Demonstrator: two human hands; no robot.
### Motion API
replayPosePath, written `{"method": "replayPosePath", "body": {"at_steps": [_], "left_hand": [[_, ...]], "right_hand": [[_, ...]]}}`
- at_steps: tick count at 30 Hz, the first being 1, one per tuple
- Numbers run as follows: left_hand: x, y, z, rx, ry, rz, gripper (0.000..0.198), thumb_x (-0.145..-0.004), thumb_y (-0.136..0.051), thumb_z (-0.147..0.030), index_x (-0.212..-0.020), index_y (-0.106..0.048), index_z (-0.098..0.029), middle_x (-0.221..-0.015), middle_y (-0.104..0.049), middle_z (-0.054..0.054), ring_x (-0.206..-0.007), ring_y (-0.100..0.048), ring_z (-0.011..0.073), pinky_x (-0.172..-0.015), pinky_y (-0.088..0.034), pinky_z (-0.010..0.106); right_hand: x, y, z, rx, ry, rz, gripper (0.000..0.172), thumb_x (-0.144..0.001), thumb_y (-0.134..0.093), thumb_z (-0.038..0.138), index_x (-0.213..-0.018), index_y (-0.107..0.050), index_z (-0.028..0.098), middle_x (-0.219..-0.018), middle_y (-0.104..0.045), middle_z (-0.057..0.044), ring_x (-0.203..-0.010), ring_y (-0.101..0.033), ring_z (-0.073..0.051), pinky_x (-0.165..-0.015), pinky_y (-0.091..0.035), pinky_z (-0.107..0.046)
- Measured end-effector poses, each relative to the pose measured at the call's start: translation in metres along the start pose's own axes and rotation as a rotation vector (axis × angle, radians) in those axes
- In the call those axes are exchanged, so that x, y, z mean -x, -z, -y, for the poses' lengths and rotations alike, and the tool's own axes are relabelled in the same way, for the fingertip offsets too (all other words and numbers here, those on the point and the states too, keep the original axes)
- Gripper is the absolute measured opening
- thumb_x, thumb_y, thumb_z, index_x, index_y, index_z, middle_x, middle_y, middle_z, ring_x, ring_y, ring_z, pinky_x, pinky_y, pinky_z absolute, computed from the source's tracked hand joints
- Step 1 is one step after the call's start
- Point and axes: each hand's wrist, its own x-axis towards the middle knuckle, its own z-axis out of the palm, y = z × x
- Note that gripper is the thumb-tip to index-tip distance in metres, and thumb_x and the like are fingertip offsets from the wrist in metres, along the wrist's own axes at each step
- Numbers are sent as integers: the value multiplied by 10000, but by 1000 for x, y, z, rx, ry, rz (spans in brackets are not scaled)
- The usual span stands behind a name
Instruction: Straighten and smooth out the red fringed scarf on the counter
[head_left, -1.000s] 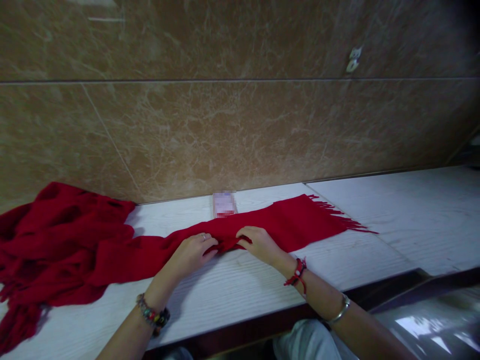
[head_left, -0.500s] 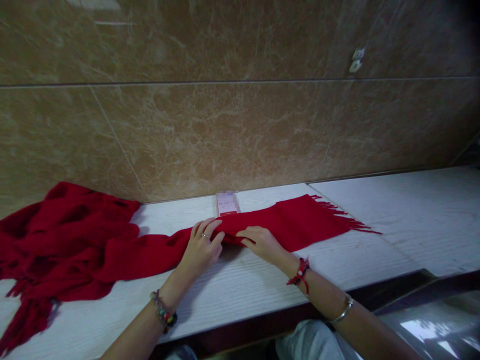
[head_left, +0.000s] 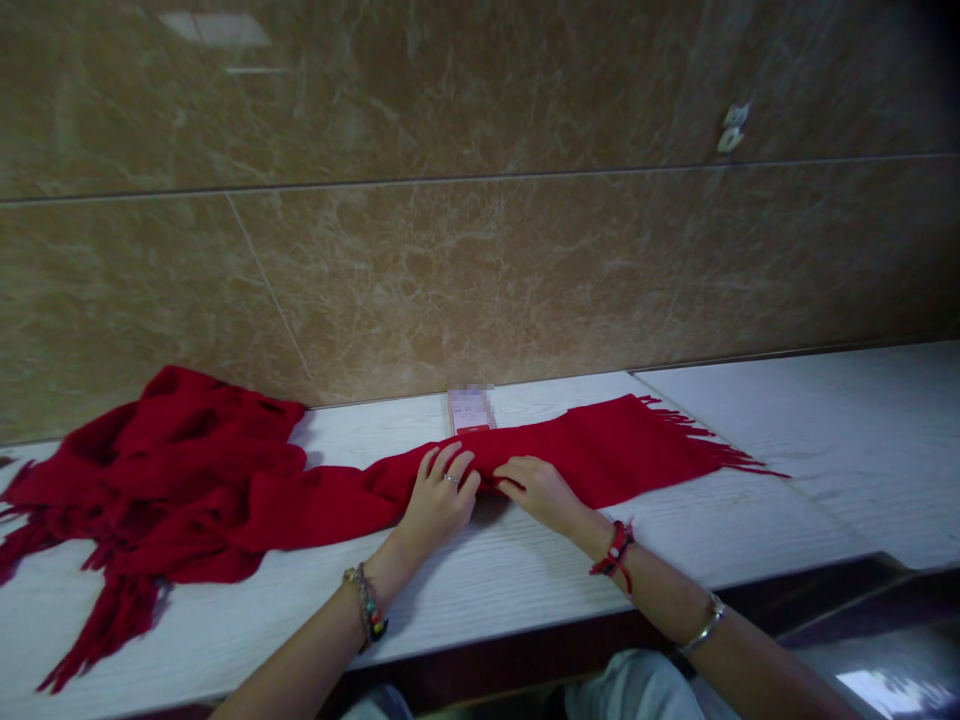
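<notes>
A red scarf lies lengthwise on a white wood-grain surface, its fringed end pointing right. Both hands grip the near edge of its middle stretch, close together. My left hand, with a ring on one finger, has its fingers curled over the cloth. A short gap to the right, my right hand pinches the same edge between thumb and fingers. The cloth is bunched and slightly lifted there, and the fingertips are partly hidden in it. Leftward, the scarf runs narrow and creased toward a heap of red fabric.
Behind the scarf, a phone-like flat object with a pale screen lies near the wall. The brown marbled tile wall bounds the white tabletop at the back. The tabletop's dark front edge runs above my knees.
The whole view has shifted, so things appear a little farther right. My left hand has come slightly nearer my right hand along the scarf's edge. Both still grip the cloth.
</notes>
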Motion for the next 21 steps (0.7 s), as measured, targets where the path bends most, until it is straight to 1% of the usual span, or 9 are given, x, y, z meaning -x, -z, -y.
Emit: {"method": "replayPosePath", "body": {"at_steps": [5, 7, 9, 11, 14, 15, 17, 19, 21], "left_hand": [[2, 0, 0, -23, -59, -63, 203, -775, -426, -75, -815, -602, -168, -1051, -574, 83, -1104, -437, 260, -937, -333, 452], [2, 3, 6, -47, 6, -65, 227, -762, -420, -48, -794, -604, -177, -1043, -584, 73, -1077, -466, 252, -925, -338, 456], [5, 10, 18, -66, 133, -35, 248, -729, -420, -20, -780, -604, -178, -1043, -588, 75, -1047, -489, 249, -908, -350, 455], [12, 20, 34, -56, 241, 34, 263, -676, -428, 2, -774, -600, -169, -1056, -579, 86, -1044, -490, 251, -904, -360, 448], [31, 36, 60, 6, 298, 143, 278, -606, -454, -10, -801, -590, -154, -1147, -516, 117, -1084, -459, 264, -893, -390, 424], [40, 42, 68, 36, 302, 180, 280, -599, -461, -26, -816, -586, -153, -1196, -477, 124, -1095, -452, 265, -880, -408, 406], [57, 54, 83, 101, 289, 282, 276, -614, -458, -55, -840, -578, -157, -1253, -430, 120, -1054, -490, 240, -847, -442, 359], [72, 66, 93, 127, 257, 384, 277, -642, -447, -68, -864, -580, -165, -1188, -496, 102, -971, -539, 208, -823, -455, 329], [84, 79, 99, 114, 185, 455, 282, -666, -441, -65, -877, -592, -176, -1049, -582, 72, -916, -558, 189, -819, -452, 318]], "right_hand": [[0, 0, 2, 18, 20, -17, 120, -764, -545, 97, -774, -638, 172, -756, -643, -46, -700, -573, -150, -687, -456, -260], [0, 1, 1, 16, 30, -32, 109, -765, -549, 104, -768, -633, 174, -757, -642, -41, -705, -572, -150, -696, -453, -264], [1, 1, -2, 12, 27, -49, 94, -765, -557, 112, -765, -629, 173, -753, -641, -37, -709, -572, -152, -700, -451, -269], [1, 2, -5, 15, 11, -59, 77, -762, -567, 119, -759, -625, 169, -745, -638, -38, -709, -572, -158, -694, -452, -275], [2, 3, -6, 11, 5, -37, 54, -762, -575, 134, -749, -621, 160, -735, -633, -47, -699, -567, -162, -680, -451, -277], [2, 4, -5, 0, 18, -20, 52, -765, -574, 139, -752, -620, 158, -736, -631, -49, -697, -564, -162, -677, -449, -274], [1, 6, -2, -40, 68, 21, 51, -774, -570, 157, -761, -619, 158, -740, -628, -48, -697, -558, -156, -676, -443, -267], [1, 9, 2, -92, 131, 83, 58, -785, -565, 182, -773, -619, 165, -738, -622, -38, -698, -550, -148, -679, -433, -258], [1, 13, 5, -136, 185, 162, 74, -797, -548, 184, -779, -619, 170, -736, -612, -29, -702, -541, -139, -677, -423, -245]]}}
